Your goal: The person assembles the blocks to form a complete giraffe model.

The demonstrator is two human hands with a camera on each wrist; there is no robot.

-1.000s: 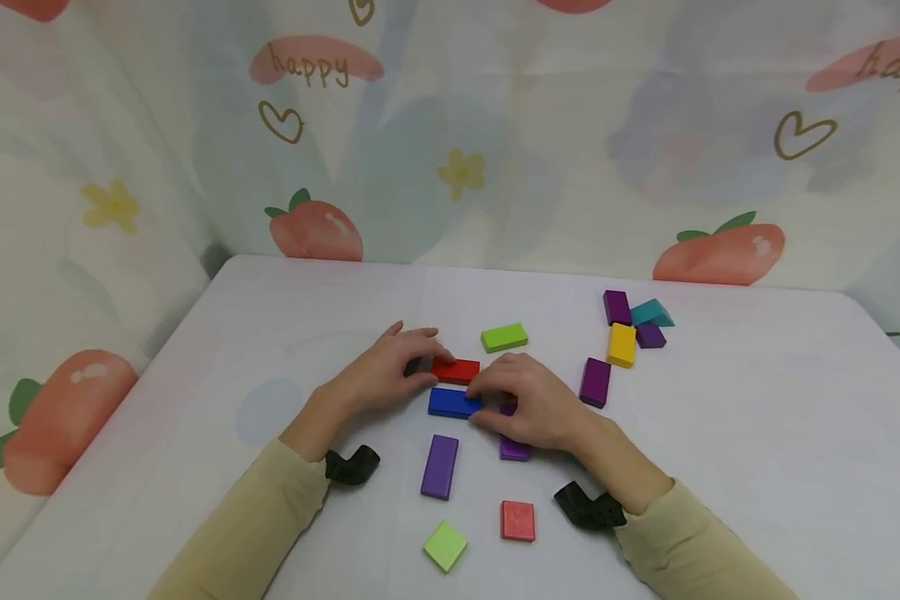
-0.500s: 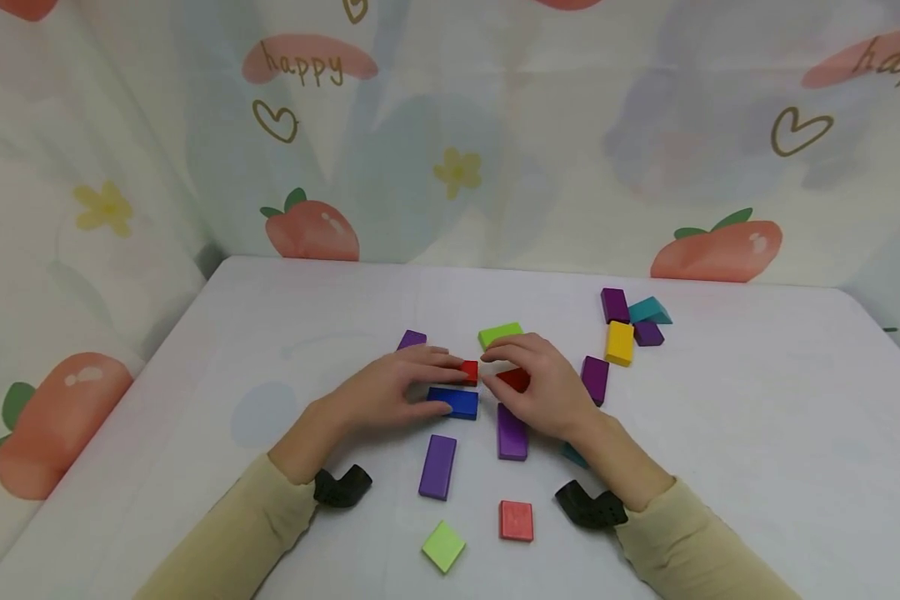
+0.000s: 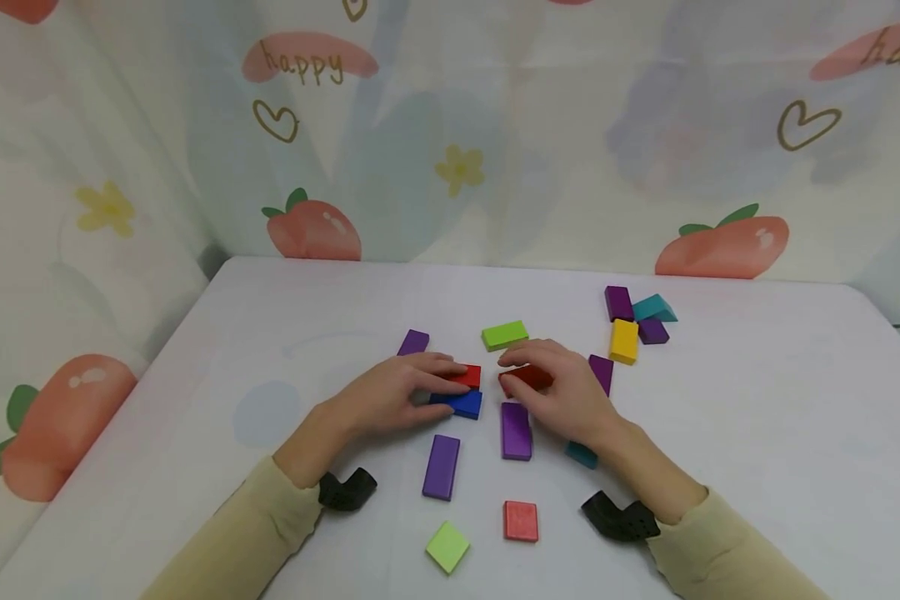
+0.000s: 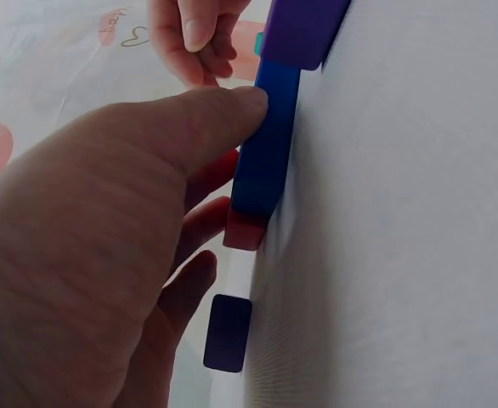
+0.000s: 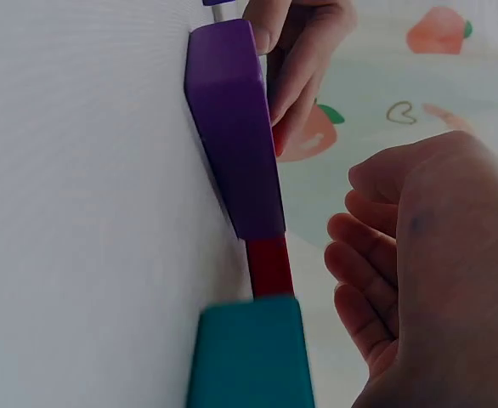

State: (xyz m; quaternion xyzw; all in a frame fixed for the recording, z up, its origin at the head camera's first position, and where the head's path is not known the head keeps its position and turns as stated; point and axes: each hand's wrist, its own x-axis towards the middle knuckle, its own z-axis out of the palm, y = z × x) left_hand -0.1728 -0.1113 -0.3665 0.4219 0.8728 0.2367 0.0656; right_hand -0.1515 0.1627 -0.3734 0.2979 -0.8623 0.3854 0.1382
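My left hand [image 3: 397, 390] pinches a red block [image 3: 471, 377] and a blue block [image 3: 465, 405] together, fingers over the red one and thumb on the blue one. The left wrist view shows the thumb against the blue block [image 4: 266, 144], with the red block [image 4: 245, 229] behind it. My right hand [image 3: 566, 387], its fingers loosely bent, is over a second red block [image 3: 532, 377], partly hidden by it. In the right wrist view a gap separates the right hand [image 5: 427, 246] from that red block [image 5: 270, 268], beside a purple block [image 5: 232, 127].
A green block [image 3: 505, 335] lies beyond the hands, a purple block [image 3: 413, 342] behind the left fingers. Nearer are two purple blocks [image 3: 441, 467] [image 3: 516, 432], a teal block [image 3: 581, 454], a pink-red block [image 3: 521, 521] and a light green block [image 3: 447, 547]. Several blocks, one yellow [image 3: 624, 342], cluster at right.
The left red and blue blocks, with a gap between them before, now touch under my left hand. My right hand and the red block beneath it have shifted slightly right.
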